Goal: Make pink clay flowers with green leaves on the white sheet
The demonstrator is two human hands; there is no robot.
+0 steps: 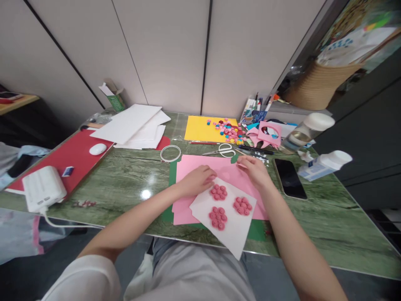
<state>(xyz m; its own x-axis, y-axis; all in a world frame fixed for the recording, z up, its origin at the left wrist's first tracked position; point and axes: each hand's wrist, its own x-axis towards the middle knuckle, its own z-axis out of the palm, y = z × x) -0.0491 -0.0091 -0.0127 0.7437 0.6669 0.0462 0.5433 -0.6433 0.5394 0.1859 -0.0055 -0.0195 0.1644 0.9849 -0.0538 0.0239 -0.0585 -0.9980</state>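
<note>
A white paper card (233, 225) lies tilted over pink sheets (184, 209), its near corner reaching past the table edge. Three pink flower shapes made of small rolled coils sit on it, one of them the lower-left flower (218, 218). My left hand (199, 179) is at the card's upper corner, fingers bent and closed on it; the thumb is partly hidden. Over the far right part of the pink sheets, my right hand (253, 168) has its fingertips pinched at a small dark green paper piece (234, 159). Larger green sheets (258, 230) show beneath the pink ones.
White-handled scissors (226, 150), a tape roll (170, 153) and a red pencil (203, 143) lie beyond the sheets. Coloured paper coils rest on a yellow sheet (200, 127). A phone (290, 178) and two bottles stand or lie right; white papers (131, 123) and a power bank (44, 188) are left.
</note>
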